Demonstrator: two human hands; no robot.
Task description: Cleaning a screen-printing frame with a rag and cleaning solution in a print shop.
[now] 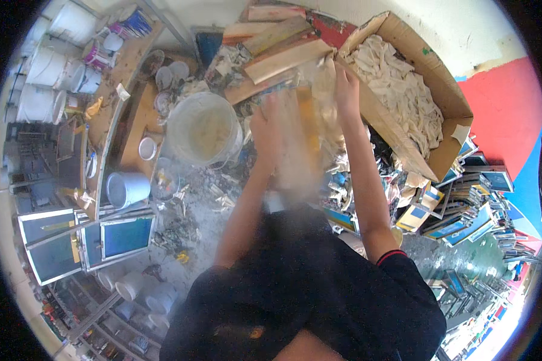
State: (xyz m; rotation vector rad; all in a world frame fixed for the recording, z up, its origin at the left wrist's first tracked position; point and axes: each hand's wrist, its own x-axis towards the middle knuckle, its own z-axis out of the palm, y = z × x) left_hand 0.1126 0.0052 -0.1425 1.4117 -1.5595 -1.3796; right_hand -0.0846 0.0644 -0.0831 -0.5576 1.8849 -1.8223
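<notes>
In front of my chest is a pale, flat panel (pixel 293 140) with a yellow strip along it, smeared by blur, so its exact kind cannot be told. My left hand (pixel 267 122) is at its left side with bent fingers; blur hides whether they grip anything. Higher up on the right, my right hand (pixel 347 88) has its fingers curled around the edge of pale, wrinkled material (pixel 326 85) beside the panel. That hand is close to the near corner of a cardboard box (pixel 388 122). Crumpled cream cloth (pixel 393 85) fills the box.
A whitish plastic bucket (pixel 203 131) with cloudy contents stands left of my left hand. Wooden boards (pixel 289 63) lie beyond. Shelving on the left holds white tubs (pixel 49 67). Framed printing screens lean at lower left (pixel 126 237) and lie piled at right (pixel 469 223). Scraps litter the floor (pixel 194 198).
</notes>
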